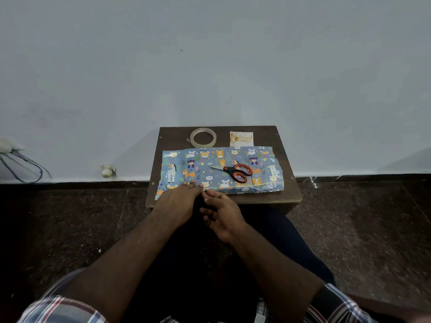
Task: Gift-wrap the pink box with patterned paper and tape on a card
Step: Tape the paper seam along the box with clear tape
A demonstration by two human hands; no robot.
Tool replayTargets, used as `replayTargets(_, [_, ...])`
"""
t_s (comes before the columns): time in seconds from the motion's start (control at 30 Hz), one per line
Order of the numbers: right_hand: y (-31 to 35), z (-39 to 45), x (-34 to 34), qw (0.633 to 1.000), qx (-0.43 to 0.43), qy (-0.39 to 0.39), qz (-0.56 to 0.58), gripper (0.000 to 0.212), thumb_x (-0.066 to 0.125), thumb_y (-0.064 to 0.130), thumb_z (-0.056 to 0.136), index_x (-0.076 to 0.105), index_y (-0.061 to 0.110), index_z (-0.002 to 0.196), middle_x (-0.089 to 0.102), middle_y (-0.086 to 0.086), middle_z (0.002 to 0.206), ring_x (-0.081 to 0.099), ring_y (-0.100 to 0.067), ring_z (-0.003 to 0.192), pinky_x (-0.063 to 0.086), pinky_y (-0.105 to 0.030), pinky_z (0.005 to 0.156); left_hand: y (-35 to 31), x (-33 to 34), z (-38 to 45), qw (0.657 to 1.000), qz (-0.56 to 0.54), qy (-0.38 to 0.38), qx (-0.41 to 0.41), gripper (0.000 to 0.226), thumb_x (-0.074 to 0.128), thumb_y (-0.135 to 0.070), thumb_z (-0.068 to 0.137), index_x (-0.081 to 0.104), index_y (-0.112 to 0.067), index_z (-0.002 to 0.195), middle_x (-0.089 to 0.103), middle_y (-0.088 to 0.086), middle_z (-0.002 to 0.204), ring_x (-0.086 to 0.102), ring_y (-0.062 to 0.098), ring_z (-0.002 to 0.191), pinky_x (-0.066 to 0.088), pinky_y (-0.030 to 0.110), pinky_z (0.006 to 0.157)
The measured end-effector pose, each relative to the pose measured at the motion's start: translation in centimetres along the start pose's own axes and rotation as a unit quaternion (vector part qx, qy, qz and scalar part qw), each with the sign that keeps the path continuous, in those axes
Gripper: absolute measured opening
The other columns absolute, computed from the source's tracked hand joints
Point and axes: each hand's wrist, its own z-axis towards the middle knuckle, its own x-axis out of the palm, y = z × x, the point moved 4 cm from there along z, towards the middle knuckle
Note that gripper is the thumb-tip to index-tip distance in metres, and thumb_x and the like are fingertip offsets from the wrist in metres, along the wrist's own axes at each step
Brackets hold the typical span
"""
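Both hands meet at the wrapped box's [219, 170] near edge on the small table [286, 183] — left hand [179, 201] pressing flat, right hand [221, 213] loosely curled, empty; letting go risks the untaped seam lifting, scissors [235, 171] sliding off.

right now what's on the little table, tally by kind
wrapped box: 1
scissors: 1, lying on top of the box
tape roll: 1
card: 1
total: 4
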Motion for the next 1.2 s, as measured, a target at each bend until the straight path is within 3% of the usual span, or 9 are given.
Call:
replayTargets(0.2, [-0.4, -0.1, -0.4, 0.999, -0.011, -0.010, -0.037, 0.023, 0.064, 0.007, 0.094, 0.067, 0.014, 0.116, 0.073, -0.006, 0.099, 0.063, -0.015, 0.067, 0.048, -0.027, 0.057, -0.2, -0.3, -0.2, 1.000, -0.005, 0.001, -0.001, 0.057, 0.042, -0.018, 0.105, 0.027, -0.030, 0.159, 0.018, 0.000, 0.168, 0.020, 0.019, 0.154, 0.030, 0.045, 0.120])
replayTargets(0.57, [-0.4, -0.3, 0.3, 0.995, -0.036, 0.027, -0.094, 0.034, 0.059, 0.003, 0.095, 0.068, 0.018, 0.125, 0.075, -0.006, 0.102, 0.061, -0.014, 0.064, 0.048, -0.026, 0.056, -0.2, -0.2, -0.1, 1.000, 0.002, -0.003, -0.003, 0.057, 0.045, -0.024, 0.105, 0.026, -0.030, 0.159, 0.019, 0.000, 0.168, 0.021, 0.020, 0.154, 0.030, 0.045, 0.119])
replayTargets(0.77, [0.2, -0.3, 0.2, 0.996, -0.021, 0.016, -0.088, 0.027, 0.060, 0.001, 0.095, 0.071, 0.017, 0.114, 0.075, -0.005, 0.092, 0.061, -0.015, 0.063, 0.048, -0.027, 0.056, -0.2, 0.0, -0.1, 1.000, 0.002, -0.004, 0.000, 0.057, 0.044, -0.020, 0.104, 0.027, -0.027, 0.159, 0.021, 0.003, 0.168, 0.024, 0.021, 0.153, 0.034, 0.046, 0.118])
replayTargets(0.93, [0.5, -0.8, -0.1, 0.994, -0.016, 0.026, -0.107, 0.029, 0.059, 0.001, 0.095, 0.070, 0.019, 0.115, 0.075, -0.003, 0.092, 0.062, -0.015, 0.063, 0.047, -0.027, 0.057, -0.6, -0.1, -0.4, 1.000, -0.008, -0.011, -0.006, 0.052, 0.044, -0.020, 0.103, 0.033, -0.023, 0.154, 0.029, 0.005, 0.165, 0.036, 0.027, 0.147, 0.041, 0.047, 0.110])
replayTargets(1.03, [1.3, -1.3, -0.9, 0.988, -0.044, 0.025, -0.148, 0.025, 0.060, 0.003, 0.095, 0.070, 0.018, 0.112, 0.074, -0.008, 0.097, 0.062, -0.014, 0.064, 0.048, -0.026, 0.057, -0.4, 0.1, -0.4, 0.999, 0.001, -0.027, -0.018, 0.051, 0.042, -0.021, 0.103, 0.031, -0.020, 0.153, 0.042, 0.009, 0.156, 0.052, 0.029, 0.133, 0.046, 0.044, 0.101])
replayTargets(1.13, [4.2, -1.6, -2.3, 0.947, -0.147, -0.032, -0.283, 0.023, 0.063, 0.008, 0.095, 0.067, 0.017, 0.116, 0.072, -0.005, 0.102, 0.065, -0.012, 0.074, 0.055, -0.023, 0.065, -0.3, 0.1, -0.7, 0.999, -0.004, -0.035, -0.020, 0.054, 0.044, -0.019, 0.102, 0.029, -0.022, 0.154, 0.043, 0.007, 0.156, 0.053, 0.028, 0.132, 0.046, 0.043, 0.100])
replayTargets(1.2, [7.1, -1.5, -3.2, 0.877, -0.232, -0.101, -0.408, 0.026, 0.064, 0.014, 0.095, 0.066, 0.018, 0.121, 0.069, 0.004, 0.104, 0.066, -0.008, 0.084, 0.056, -0.021, 0.071, -0.3, 0.0, -0.9, 0.999, -0.009, -0.032, -0.020, 0.060, 0.046, -0.016, 0.101, 0.025, -0.024, 0.157, 0.037, 0.006, 0.161, 0.047, 0.027, 0.139, 0.044, 0.043, 0.105])
